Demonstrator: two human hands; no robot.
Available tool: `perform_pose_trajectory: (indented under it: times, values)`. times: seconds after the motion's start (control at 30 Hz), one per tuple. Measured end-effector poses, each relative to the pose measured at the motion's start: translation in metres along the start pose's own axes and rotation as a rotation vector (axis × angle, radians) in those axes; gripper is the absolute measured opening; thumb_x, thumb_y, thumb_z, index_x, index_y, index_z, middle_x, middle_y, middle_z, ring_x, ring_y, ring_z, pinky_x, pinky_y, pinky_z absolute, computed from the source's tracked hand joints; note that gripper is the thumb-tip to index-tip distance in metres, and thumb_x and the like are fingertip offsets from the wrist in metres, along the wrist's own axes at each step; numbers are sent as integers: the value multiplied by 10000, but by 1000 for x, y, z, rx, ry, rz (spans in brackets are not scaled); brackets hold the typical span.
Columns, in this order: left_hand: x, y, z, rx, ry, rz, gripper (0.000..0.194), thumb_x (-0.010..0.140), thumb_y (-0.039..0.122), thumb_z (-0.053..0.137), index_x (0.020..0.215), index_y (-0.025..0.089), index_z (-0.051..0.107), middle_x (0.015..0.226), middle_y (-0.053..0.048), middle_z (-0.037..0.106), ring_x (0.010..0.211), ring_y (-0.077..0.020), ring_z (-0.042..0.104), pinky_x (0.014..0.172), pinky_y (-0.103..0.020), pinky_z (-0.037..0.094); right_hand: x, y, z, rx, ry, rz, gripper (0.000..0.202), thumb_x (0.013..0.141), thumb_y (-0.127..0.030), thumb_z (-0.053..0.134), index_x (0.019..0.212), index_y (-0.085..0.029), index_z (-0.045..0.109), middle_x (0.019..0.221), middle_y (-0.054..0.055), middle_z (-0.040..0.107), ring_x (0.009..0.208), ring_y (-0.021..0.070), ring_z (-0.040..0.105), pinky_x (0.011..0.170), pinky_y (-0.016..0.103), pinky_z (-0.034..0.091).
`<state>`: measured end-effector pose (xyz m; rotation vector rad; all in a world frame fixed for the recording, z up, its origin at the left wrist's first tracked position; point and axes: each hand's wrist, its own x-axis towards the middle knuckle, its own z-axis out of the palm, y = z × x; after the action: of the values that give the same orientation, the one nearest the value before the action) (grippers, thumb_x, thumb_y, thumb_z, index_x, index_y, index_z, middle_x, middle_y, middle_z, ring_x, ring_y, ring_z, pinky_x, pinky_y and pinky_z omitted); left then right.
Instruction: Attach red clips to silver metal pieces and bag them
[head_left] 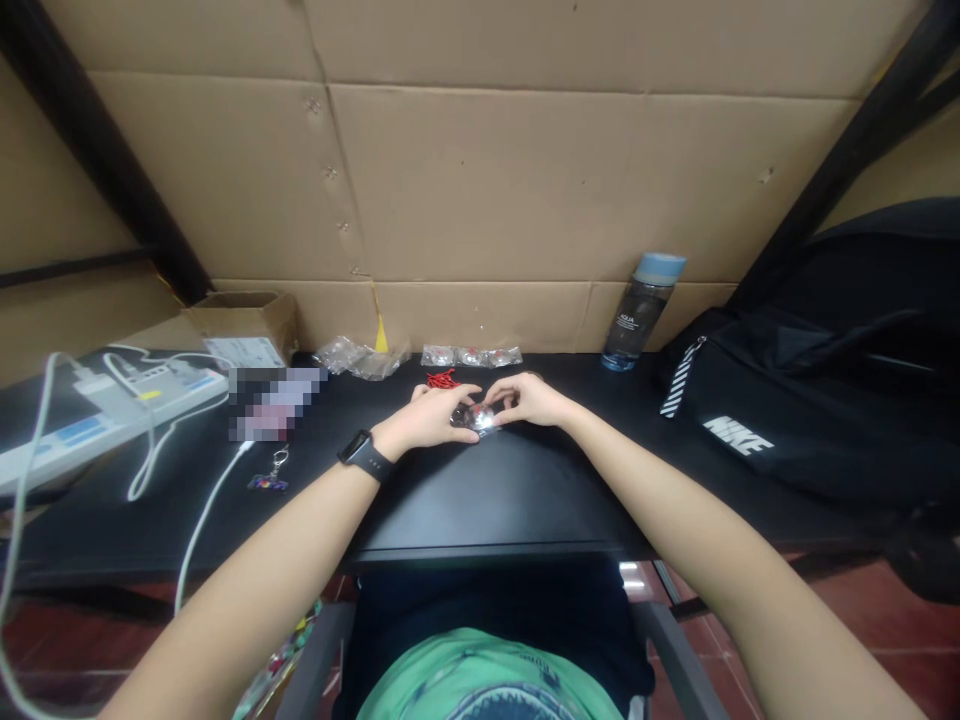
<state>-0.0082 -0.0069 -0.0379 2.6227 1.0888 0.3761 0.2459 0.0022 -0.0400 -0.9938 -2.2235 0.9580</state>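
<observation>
Both my hands meet over the middle of the black table. My left hand (431, 415), a dark watch on its wrist, pinches a small clear plastic bag (485, 420) from the left. From the right, the bent fingers of my right hand (534, 400) close on the same bag. Something shiny with a touch of red is inside, too small to make out. Just behind my left hand lies a bunch of short red strings (442, 379), partly hidden by it. Farther back, three small filled clear packets (471, 356) lie in a row.
Crumpled clear bags (364, 357) lie at the back left, near an open cardboard box (251, 325). A power strip (97, 420) with white cables and a keychain (268, 482) are at left. A water bottle (637, 318) and a black bag (765, 400) stand at right.
</observation>
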Motion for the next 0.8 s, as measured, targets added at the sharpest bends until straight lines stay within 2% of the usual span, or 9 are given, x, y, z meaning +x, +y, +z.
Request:
perform_pose_trajectory:
  times: [0.13,0.37,0.57,0.8]
  values:
    - [2,1,1,1,22,-1,761,782,614,756,1419,316,465,1313,-77,700,1273,-314,609,1088,-442,304,0,-2,3,46,18,9,475,662,-434,900,1018,-161,742,1012,87,782,633,118,604,624,248,473]
    - [2,3,1,-16,40,20,710,810,570,756,1410,312,478,1286,-58,713,1241,-299,630,1078,-432,326,-1,-10,3,-112,46,44,460,665,-454,895,1008,-158,812,728,20,730,577,112,551,578,236,393]
    - [2,5,-1,-29,61,22,655,819,509,770,1388,314,510,1240,-31,733,1165,-267,671,1033,-404,366,-1,-11,3,-108,17,-5,458,722,-476,852,1048,-158,812,725,24,715,596,116,540,579,233,391]
    - [2,4,0,-56,102,20,627,803,486,794,1354,321,545,1204,-25,750,1148,-274,680,1012,-408,386,1,-7,7,-102,67,-5,425,701,-426,873,1017,-149,811,635,-6,655,544,103,517,544,226,370]
